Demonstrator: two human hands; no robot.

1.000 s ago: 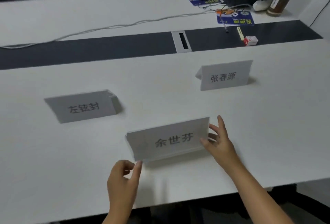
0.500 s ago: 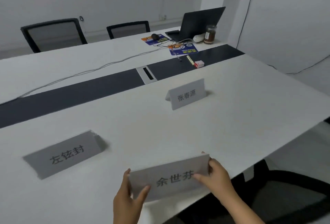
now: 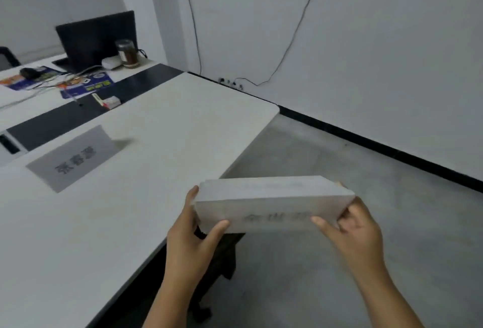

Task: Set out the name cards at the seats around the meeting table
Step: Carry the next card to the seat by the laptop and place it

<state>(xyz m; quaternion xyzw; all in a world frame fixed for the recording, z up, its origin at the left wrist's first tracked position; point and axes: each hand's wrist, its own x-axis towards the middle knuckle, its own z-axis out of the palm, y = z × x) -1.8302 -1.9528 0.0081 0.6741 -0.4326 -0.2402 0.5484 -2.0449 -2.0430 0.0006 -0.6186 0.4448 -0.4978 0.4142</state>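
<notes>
Name card (image 3: 271, 205) now off table (image 3: 130, 223), airborne

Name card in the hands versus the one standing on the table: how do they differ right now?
The held name card is off the table, past its edge, gripped at its ends by the left hand and right hand. The standing name card rests on the table, untouched. Both are folded white cards with dark print.

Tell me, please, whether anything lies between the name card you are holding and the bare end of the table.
Nothing visible does: the held name card hangs off the table edge, and only the standing card sits farther left.
</notes>
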